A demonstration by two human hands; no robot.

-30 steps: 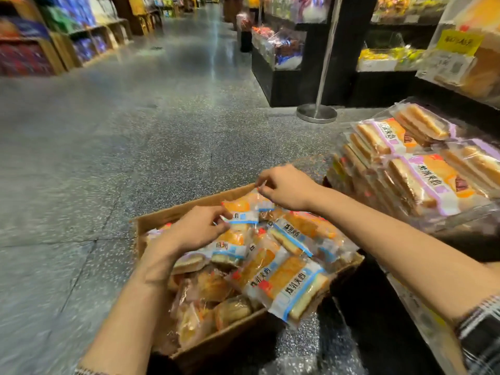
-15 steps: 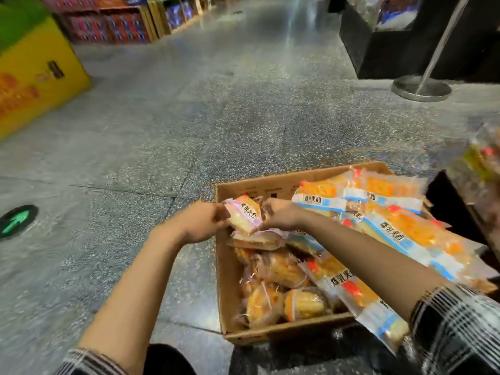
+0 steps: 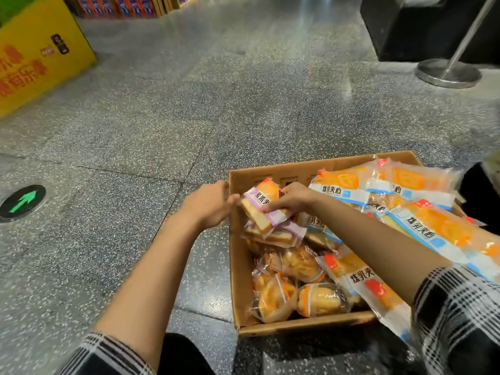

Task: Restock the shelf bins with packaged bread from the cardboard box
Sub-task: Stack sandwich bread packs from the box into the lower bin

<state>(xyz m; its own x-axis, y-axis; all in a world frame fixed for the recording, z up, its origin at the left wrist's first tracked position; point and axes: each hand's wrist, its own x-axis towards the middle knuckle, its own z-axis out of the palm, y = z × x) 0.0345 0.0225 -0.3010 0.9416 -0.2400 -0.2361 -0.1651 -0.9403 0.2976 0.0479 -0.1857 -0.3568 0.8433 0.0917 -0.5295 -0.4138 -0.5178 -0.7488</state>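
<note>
An open cardboard box (image 3: 239, 269) stands on the floor, filled with packaged bread. A purple-striped bread pack (image 3: 259, 209) is lifted over the box's far left corner. My right hand (image 3: 290, 197) grips its right side, fingers across the wrapper. My left hand (image 3: 209, 204) sits at the box's left wall, its fingertips touching the pack's left end. More purple-striped packs (image 3: 278, 235) lie under it. Long orange and blue packs (image 3: 422, 220) pile over the box's right side. Small round buns in clear bags (image 3: 300, 296) fill the near part. The shelf bins are out of sight.
A yellow display box (image 3: 40, 52) stands at the far left. A green arrow marker (image 3: 23, 201) is set in the speckled floor. A metal post base (image 3: 447, 73) and a black display stand (image 3: 422, 25) are at the far right.
The view swung away from the shelf bins at the right and down onto the box. Both hands left the orange and blue packs and closed in on the purple-striped pack, now raised slightly.
</note>
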